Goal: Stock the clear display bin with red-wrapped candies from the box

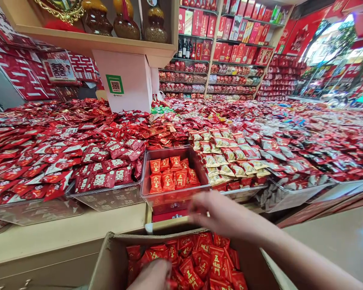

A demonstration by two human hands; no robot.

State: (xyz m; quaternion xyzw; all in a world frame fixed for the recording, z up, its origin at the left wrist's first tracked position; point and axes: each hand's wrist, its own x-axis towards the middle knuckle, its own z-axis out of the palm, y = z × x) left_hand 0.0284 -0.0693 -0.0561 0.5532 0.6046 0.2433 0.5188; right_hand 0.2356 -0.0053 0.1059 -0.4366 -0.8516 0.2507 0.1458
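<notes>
Down in an open cardboard box (109, 257) lie many red packets (189, 270) with gold characters. My left hand (154, 274) reaches into the box at its left side, touching the packets; motion blurs its fingers. Above the box's far edge, near the front right corner of a clear plastic bin (172, 196), is my right hand (207, 211), its fingers curled and blurred, with no packet visible in it. Inside the bin, similar red packets (168, 181) stand in rows.
Bins heaped with wrapped sweets flank the middle bin, maroon packets (101, 179) on the left and cream ones (230, 149) on the right. A pale pillar (128, 80) with a QR code rises behind. The wooden counter edge (63, 229) runs along the left.
</notes>
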